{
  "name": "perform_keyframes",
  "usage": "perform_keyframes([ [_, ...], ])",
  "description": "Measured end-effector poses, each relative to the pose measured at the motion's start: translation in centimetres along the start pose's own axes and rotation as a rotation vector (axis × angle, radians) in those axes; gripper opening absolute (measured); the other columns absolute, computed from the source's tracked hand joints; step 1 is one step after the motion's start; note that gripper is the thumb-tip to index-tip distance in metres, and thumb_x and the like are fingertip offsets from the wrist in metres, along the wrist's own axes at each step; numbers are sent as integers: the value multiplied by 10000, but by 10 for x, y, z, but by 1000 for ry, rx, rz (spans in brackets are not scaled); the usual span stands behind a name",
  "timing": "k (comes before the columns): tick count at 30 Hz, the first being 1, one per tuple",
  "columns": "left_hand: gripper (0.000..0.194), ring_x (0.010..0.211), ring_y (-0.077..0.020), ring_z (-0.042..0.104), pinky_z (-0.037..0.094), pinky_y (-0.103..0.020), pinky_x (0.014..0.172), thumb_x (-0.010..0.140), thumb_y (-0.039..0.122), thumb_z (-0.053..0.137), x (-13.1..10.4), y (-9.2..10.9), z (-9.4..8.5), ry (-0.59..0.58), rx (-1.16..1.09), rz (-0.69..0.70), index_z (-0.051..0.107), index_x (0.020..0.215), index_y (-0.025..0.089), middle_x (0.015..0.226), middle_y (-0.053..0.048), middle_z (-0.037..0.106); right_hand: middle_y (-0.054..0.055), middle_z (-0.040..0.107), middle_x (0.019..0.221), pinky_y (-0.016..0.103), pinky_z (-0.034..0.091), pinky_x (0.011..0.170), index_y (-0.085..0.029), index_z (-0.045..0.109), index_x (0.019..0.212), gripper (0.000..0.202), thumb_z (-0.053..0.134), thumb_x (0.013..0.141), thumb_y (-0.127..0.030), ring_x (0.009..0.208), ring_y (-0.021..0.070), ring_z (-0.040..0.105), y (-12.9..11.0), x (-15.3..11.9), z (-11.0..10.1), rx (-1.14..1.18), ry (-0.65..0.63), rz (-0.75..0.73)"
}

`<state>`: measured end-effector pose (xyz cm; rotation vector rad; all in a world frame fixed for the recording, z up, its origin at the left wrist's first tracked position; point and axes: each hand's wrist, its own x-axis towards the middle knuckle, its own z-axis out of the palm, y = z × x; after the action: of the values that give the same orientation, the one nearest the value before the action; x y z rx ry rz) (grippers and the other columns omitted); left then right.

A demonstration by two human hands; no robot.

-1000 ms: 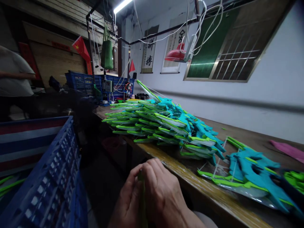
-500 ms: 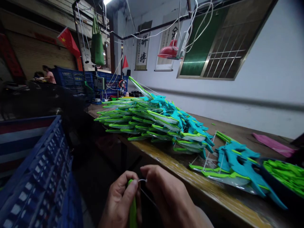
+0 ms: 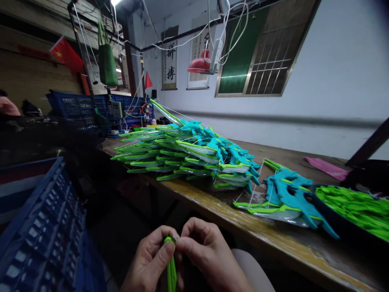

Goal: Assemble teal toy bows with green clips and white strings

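Note:
Low in the view, my left hand (image 3: 152, 259) is closed around the upper end of a green plastic piece (image 3: 172, 269), which points downward. My right hand (image 3: 206, 253) touches the top of that piece, thumb and forefinger pinched at a small whitish bit, probably the string's end. The string itself is mostly hidden by the fingers. Beyond the hands, a large pile of green and teal toy bows (image 3: 194, 150) lies on the table (image 3: 197, 198). Separate from it, a few more teal and green bows (image 3: 288, 198) lie to the right.
A dark tub (image 3: 328, 207) of green pieces (image 3: 355, 207) stands at the right, with a pink cloth (image 3: 328, 168) behind it. A blue crate (image 3: 45, 227) stands at the left. Overhead hangs a red lamp (image 3: 199, 65). A person in pink (image 3: 9, 105) is at the far left.
My right hand has turned, and its fingertips are now at the top of the green piece. The white string loop between the hands no longer shows. The view has swung to the right.

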<state>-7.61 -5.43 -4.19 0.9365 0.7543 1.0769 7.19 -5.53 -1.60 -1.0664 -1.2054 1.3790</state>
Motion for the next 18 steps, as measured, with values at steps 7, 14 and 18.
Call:
perform_keyframes([
  [7, 376, 335, -59, 480, 307, -138, 370, 763, 484, 816, 7, -15, 0, 50, -201, -97, 607, 724, 174, 487, 63, 533, 0, 640, 692, 206, 457, 615, -164, 634, 712, 100, 633, 812, -174, 649, 127, 603, 4, -4, -4, -325, 34, -283],
  [14, 296, 409, -77, 489, 370, -180, 445, 802, 415, 802, 11, -17, -5, -66, -227, -134, 651, 778, 161, 535, 25, 572, 58, 629, 904, 204, 484, 658, -193, 517, 820, 202, 431, 986, -119, 768, 131, 599, -2, -4, -11, -603, -35, -721],
  [18, 337, 432, -92, 512, 396, -196, 462, 734, 427, 855, 11, -14, -3, -2, -238, -150, 645, 748, 164, 536, 24, 575, 21, 565, 778, 223, 438, 612, -207, 456, 801, 202, 392, 961, -102, 683, 136, 527, -1, -3, -10, -729, -42, -772],
])
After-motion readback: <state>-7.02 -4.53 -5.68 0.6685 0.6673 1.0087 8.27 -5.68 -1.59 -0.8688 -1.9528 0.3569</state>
